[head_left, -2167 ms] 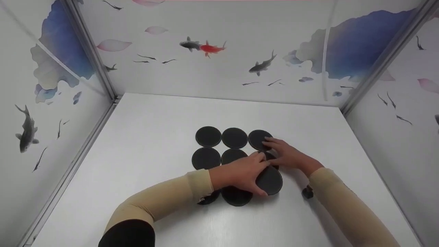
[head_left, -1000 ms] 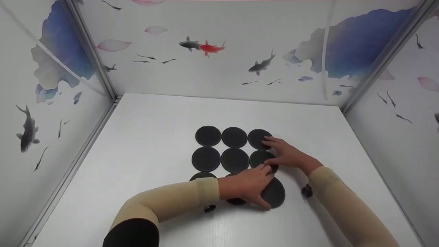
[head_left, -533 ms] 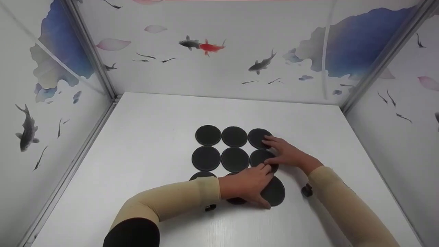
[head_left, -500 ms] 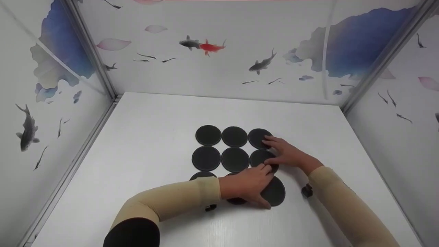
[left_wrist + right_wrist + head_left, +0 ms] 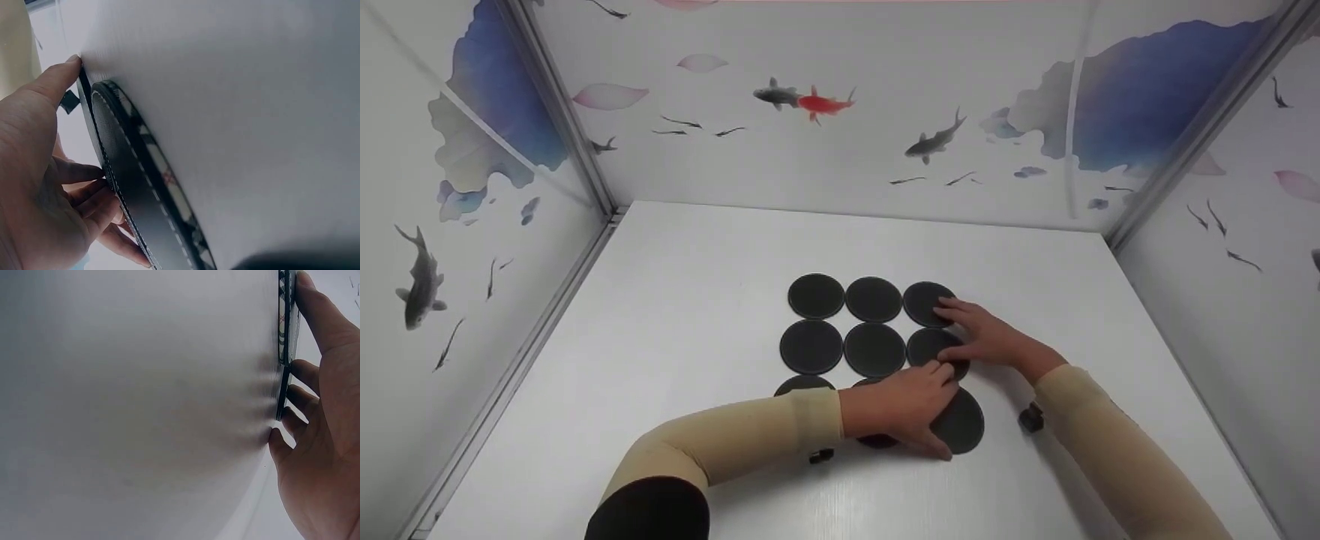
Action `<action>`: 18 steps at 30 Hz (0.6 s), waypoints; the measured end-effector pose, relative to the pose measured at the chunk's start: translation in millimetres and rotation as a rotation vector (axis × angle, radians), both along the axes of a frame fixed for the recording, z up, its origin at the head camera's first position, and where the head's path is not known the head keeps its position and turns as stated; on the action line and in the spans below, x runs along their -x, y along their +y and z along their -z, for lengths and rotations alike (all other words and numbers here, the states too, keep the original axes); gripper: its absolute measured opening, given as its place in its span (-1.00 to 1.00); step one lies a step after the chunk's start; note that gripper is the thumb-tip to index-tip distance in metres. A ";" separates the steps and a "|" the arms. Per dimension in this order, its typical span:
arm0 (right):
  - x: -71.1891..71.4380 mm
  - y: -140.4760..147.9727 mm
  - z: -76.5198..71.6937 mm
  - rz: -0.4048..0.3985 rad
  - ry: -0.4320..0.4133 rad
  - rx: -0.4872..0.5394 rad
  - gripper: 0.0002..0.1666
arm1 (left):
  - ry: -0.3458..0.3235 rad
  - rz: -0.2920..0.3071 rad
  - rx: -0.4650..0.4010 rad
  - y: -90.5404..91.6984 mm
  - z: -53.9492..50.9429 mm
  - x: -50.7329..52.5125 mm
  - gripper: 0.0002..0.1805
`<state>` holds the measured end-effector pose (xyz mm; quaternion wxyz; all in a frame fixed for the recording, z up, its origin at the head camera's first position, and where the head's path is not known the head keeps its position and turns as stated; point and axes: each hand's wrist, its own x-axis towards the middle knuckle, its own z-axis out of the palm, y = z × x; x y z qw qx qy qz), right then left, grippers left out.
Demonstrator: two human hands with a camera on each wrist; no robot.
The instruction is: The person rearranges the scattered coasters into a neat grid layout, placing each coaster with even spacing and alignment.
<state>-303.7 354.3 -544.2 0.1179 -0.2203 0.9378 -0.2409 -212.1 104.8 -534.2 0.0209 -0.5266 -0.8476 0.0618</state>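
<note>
Black round coasters with stitched rims lie in three rows of three on the white table. At the front right, my left hand holds a coaster between its thumb and fingers, at opposite edges. The front middle coaster is mostly hidden beneath that hand, the front left coaster partly under the sleeve. My right hand rests spread on the right column, fingertips on the back right coaster and thumb on the middle right coaster. A patterned coaster edge shows in the right wrist view.
The white tabletop surrounds the coasters. Panels printed with fish and petals enclose it at the back and both sides. A small black device hangs under each sleeve, such as the right one.
Over the earlier frames my left hand brought the front right coaster toward me, from overlapping the middle right coaster to lying in the front row. My right hand stayed put; the last half second shows no movement.
</note>
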 end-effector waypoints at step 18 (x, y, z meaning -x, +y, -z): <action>-0.2 -0.3 -0.4 0.001 0.009 -0.002 0.15 | -0.036 -0.014 -0.010 -2.3 -0.9 0.7 0.16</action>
